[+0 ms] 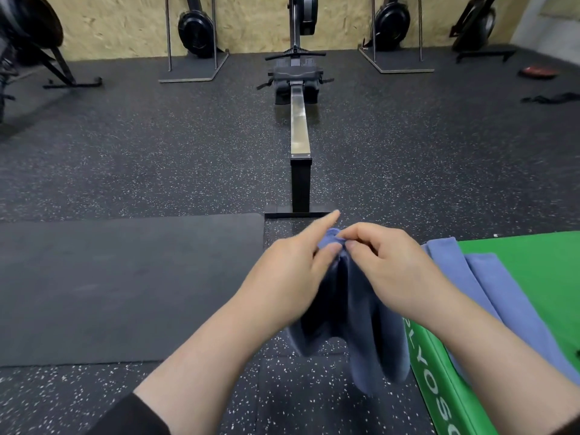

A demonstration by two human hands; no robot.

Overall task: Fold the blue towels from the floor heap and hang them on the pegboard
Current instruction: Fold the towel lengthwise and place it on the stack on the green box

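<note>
Head view. Both hands meet at the top edge of a blue towel (361,315) held in mid-air. The left hand (282,274) has its grip clamped on the bunched edge, thumb against the cloth and index finger stretched forward. The right hand (389,265) has its grip clamped on the same edge, fingertips (353,244) pinching it just beside the left thumb. Below the grip the towel hangs in dark folds, its lower end slightly blurred above the speckled floor (157,152). To the right of the grip, more blue towels (489,293) lie flat on a green padded box (539,262), under the right forearm. To the left of the grip lies a dark mat (125,287). Beyond the grip stands a rowing machine (299,120), its rail running away toward a chipboard wall (251,23), where further machines are stored upright.
</note>
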